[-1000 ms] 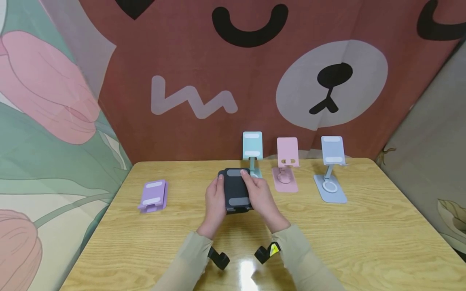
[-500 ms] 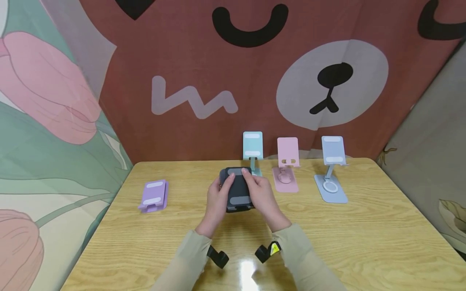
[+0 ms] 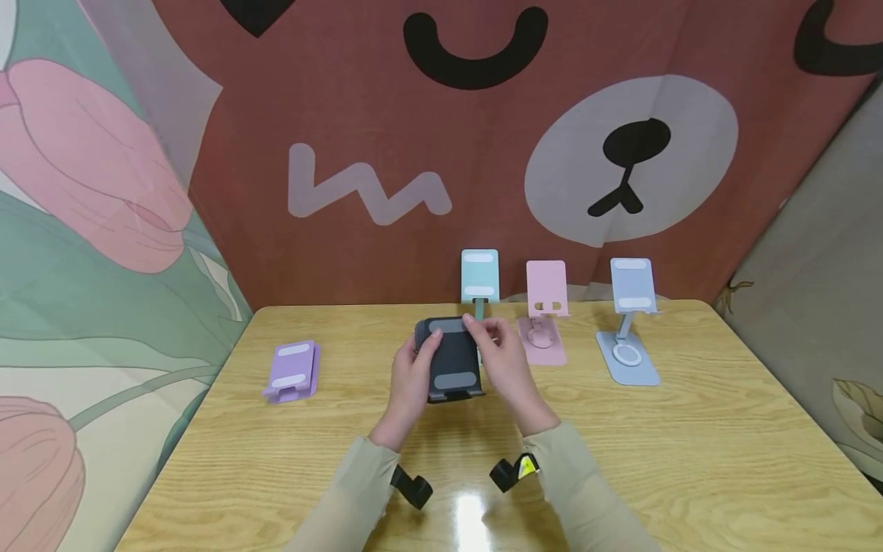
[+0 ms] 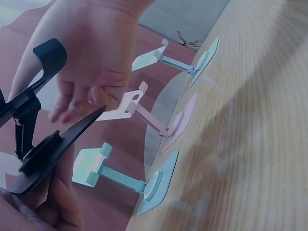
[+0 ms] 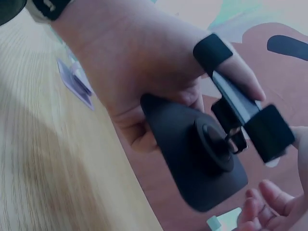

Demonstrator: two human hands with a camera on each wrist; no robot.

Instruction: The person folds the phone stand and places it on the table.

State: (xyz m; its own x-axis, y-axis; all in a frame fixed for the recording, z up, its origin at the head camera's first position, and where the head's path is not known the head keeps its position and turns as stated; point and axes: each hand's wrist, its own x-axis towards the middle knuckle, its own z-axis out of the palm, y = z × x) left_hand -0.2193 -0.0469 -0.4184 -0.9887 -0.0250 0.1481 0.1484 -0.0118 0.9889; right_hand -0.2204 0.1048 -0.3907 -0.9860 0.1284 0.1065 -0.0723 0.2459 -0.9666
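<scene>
A black folding phone stand [image 3: 451, 356] is held above the table in front of me, with two grey pads on its cradle plate. My left hand [image 3: 411, 376] grips its left side, thumb on the plate's front. In the right wrist view the left fingers curl round the dark base plate [image 5: 192, 154], which is tilted apart from the cradle. My right hand [image 3: 509, 368] is at the upper right corner, thumb tip right at the plate's edge. Its other fingers [image 5: 276, 197] hang loosely curled, apart from the base.
Unfolded teal [image 3: 479, 274], pink [image 3: 546, 285] and light blue [image 3: 631, 285] phone stands line the back of the wooden table [image 3: 724, 445]. A folded purple phone stand [image 3: 291, 369] lies at the left. A cartoon-printed cloth [image 3: 372, 253] hangs behind the table.
My right hand has shifted slightly right, its fingers coming away from the stand's right side. The stand's folded layers have spread apart. My left hand keeps its grip.
</scene>
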